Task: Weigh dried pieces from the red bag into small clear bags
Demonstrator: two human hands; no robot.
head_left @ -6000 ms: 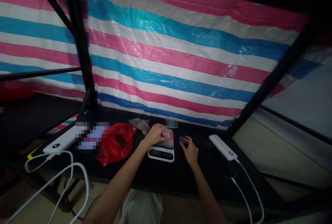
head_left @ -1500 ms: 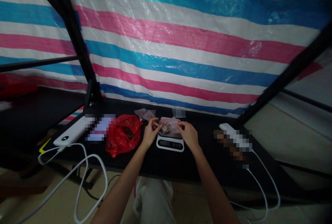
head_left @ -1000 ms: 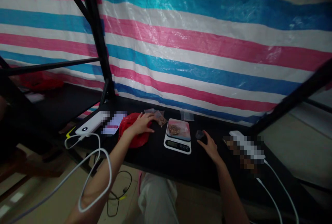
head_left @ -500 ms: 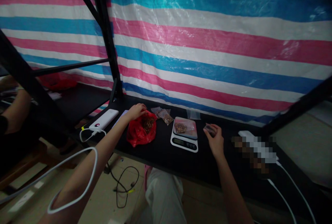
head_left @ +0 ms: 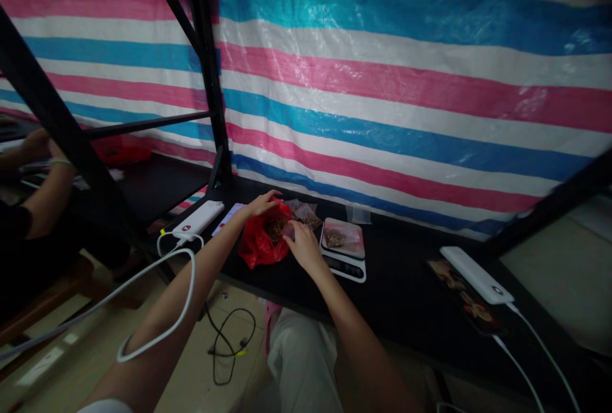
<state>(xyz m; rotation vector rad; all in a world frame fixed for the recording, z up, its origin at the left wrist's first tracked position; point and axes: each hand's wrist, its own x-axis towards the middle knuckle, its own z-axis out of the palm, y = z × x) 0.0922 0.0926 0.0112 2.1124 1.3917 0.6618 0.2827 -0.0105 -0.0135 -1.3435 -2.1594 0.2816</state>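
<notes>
My left hand (head_left: 261, 205) grips the upper rim of a red plastic bag (head_left: 255, 244), which holds a heap of brown dried pieces (head_left: 276, 228). My right hand (head_left: 303, 241) is over the bag's mouth, pinching a small clear plastic pouch (head_left: 289, 231). Just right of that hand stands a white digital kitchen scale (head_left: 343, 266), its display partly hidden by my wrist. A clear bag of brown pieces (head_left: 335, 238) lies on its pink-tinted tray. Behind the red bag are small filled plastic packets (head_left: 306, 215).
The black table (head_left: 406, 292) also holds an empty clear bag (head_left: 358, 214), a white power bank (head_left: 197, 219), a paper card (head_left: 227, 218), and another power bank (head_left: 471, 275) on a phone (head_left: 461, 295). White cables hang over its edge. A person (head_left: 38, 177) sits at far left.
My right hand has moved left from beside the scale to the red bag's mouth, carrying the small pouch. My left hand remains at the bag's rim.
</notes>
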